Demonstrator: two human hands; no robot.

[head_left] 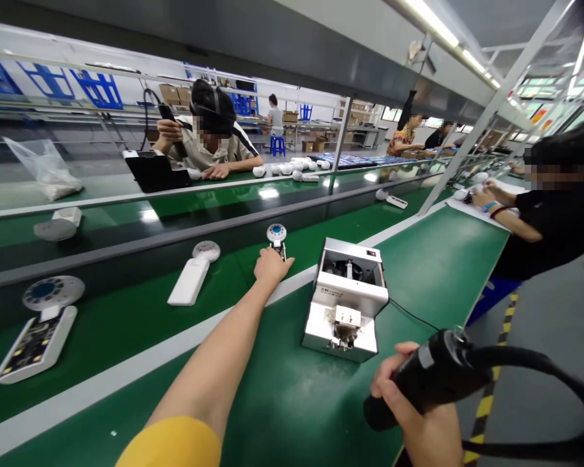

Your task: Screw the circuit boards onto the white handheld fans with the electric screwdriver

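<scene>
My left hand (271,266) reaches out over the green conveyor, its fingers closed around the lower part of a white handheld device (276,233). This device has a round head with a blue centre, and a circuit board shows in its handle. My right hand (418,405) is wrapped around a black electric screwdriver (433,370) with a thick black cord. Between my hands, on the green bench, stands a silver screw feeder (348,295). Left of my left hand lie a closed white device (193,275) and one with its handle open (46,331), showing its circuit board.
Across the belt, a co-worker (209,136) holds a screwdriver beside a black screw feeder (156,172). Another person (559,194) works at the right. A metal post (491,110) rises from the bench edge. More white devices (394,200) lie farther along the belt.
</scene>
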